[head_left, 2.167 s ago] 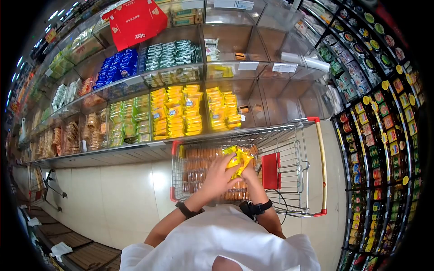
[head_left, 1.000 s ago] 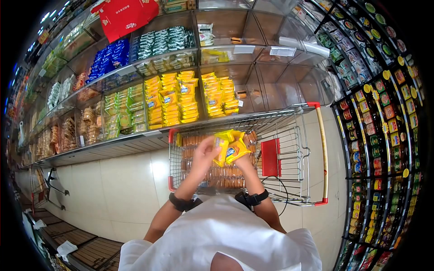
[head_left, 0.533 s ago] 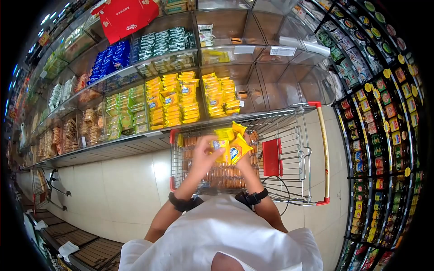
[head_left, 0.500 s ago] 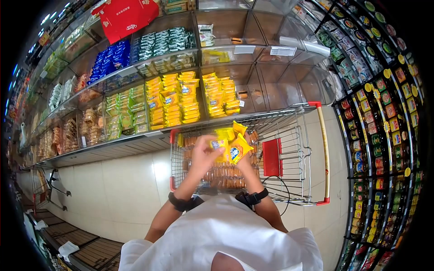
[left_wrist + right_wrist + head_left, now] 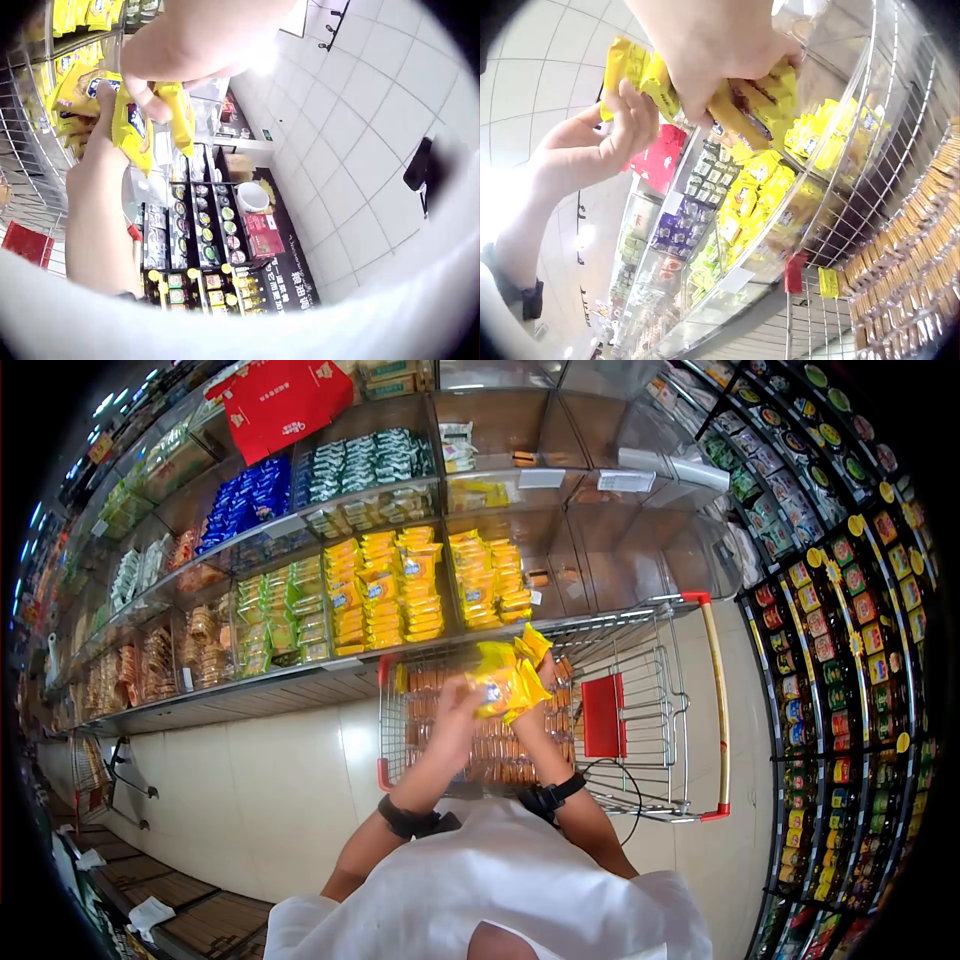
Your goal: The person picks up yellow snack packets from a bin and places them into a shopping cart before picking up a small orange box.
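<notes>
Several yellow snack packets [image 5: 508, 690] are held between both hands, above the shopping cart [image 5: 384, 772]. My left hand [image 5: 455, 710] is blurred in the head view. In the left wrist view its fingers [image 5: 159, 111] pinch a couple of the packets on their edges. My right hand [image 5: 712, 56] grips a small bunch of packets [image 5: 739, 127], its thumb over them. Seen from the right wrist, the left hand's packets [image 5: 626, 71] are beside that bunch. Rows of brown items in clear wrap [image 5: 500, 748] lie in the cart.
Beyond the cart, clear display bins hold yellow packets [image 5: 375, 595], green packs [image 5: 280, 610] and blue packs [image 5: 245, 505]. A red printed sheet [image 5: 285, 405] hangs above. Shelves of jars [image 5: 840, 690] stand at the right. The cart's handle [image 5: 716, 710] faces right.
Earlier the left hand lay over the packets. It then drew left with a packet, and now that packet overlaps the right hand's bunch again. The right hand stays over the cart.
</notes>
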Demonstrator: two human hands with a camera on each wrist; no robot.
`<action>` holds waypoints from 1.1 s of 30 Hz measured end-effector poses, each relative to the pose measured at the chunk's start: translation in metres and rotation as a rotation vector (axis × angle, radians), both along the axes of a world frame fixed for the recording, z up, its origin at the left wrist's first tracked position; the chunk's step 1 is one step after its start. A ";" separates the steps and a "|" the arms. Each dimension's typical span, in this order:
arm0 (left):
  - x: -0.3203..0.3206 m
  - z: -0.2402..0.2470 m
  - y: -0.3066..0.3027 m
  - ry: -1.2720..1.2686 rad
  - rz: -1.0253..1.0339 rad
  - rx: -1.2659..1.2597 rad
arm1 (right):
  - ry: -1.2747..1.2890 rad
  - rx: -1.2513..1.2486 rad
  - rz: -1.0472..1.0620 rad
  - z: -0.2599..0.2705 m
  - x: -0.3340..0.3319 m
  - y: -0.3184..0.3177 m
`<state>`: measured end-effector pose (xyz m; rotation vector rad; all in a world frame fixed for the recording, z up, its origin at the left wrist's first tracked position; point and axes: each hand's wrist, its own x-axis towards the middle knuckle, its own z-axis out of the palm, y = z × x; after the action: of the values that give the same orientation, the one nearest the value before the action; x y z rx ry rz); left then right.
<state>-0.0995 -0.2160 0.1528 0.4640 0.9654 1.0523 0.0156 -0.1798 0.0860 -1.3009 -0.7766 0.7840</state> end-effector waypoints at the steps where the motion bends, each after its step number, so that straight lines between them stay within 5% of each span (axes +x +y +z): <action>1: 0.005 0.003 -0.003 -0.018 0.018 -0.016 | -0.018 0.048 -0.017 -0.006 0.000 0.005; 2: 0.006 -0.001 -0.005 0.058 -0.002 0.003 | -0.034 0.095 -0.033 -0.013 -0.001 0.005; 7: 0.007 -0.016 -0.006 0.449 -0.128 0.194 | 0.696 0.128 0.128 0.000 0.000 0.012; 8: 0.005 -0.047 -0.003 0.612 -0.148 0.359 | 0.589 0.109 0.121 -0.002 0.000 0.012; 11: 0.002 -0.021 -0.003 1.156 -0.037 0.766 | -0.004 0.060 0.041 0.006 -0.002 0.006; 14: -0.003 -0.005 0.004 1.313 -0.056 1.028 | -0.004 -0.024 0.014 -0.047 0.008 0.015; 17: -0.008 -0.006 0.002 1.130 -0.431 0.792 | -0.118 -0.103 0.013 -0.035 0.007 0.011; 21: -0.013 -0.019 0.003 1.061 -0.468 0.801 | -0.318 -0.196 0.103 0.029 -0.001 -0.008; 29: -0.017 -0.028 0.028 0.918 -0.587 0.726 | -0.410 -0.320 0.154 -0.011 0.011 -0.011; 33: -0.017 -0.055 0.062 0.900 -0.468 0.583 | -1.065 -0.375 0.209 -0.013 0.030 -0.016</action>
<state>-0.1163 -0.1535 0.0981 1.6585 1.2203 0.6575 0.0452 -0.1956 0.0731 -2.0201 -1.6786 0.3472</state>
